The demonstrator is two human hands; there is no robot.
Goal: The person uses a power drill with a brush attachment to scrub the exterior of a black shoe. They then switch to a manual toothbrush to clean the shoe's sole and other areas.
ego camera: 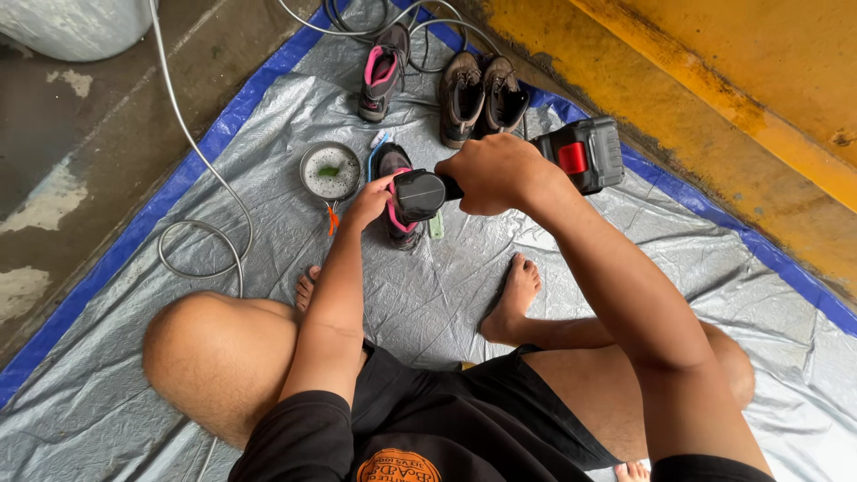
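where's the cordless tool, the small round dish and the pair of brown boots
cordless tool (585,153): head view, on its black battery end with the red patch.
small round dish (329,171): head view, on the pale inside near the green bit.
pair of brown boots (482,94): head view, between the two uppers, on the left boot's laces.

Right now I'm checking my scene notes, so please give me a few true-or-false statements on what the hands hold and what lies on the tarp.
1. The right hand grips a black cordless power tool with a red battery latch. True.
2. The left hand rests on the person's knee. False: its fingers are at the tool's black round front end.
3. A pair of brown lace-up boots stands on the grey plastic tarp with blue edging. True.
4. The small round metal bowl is stacked on the boots. False: it sits on the tarp, beside a grey shoe with pink lining.
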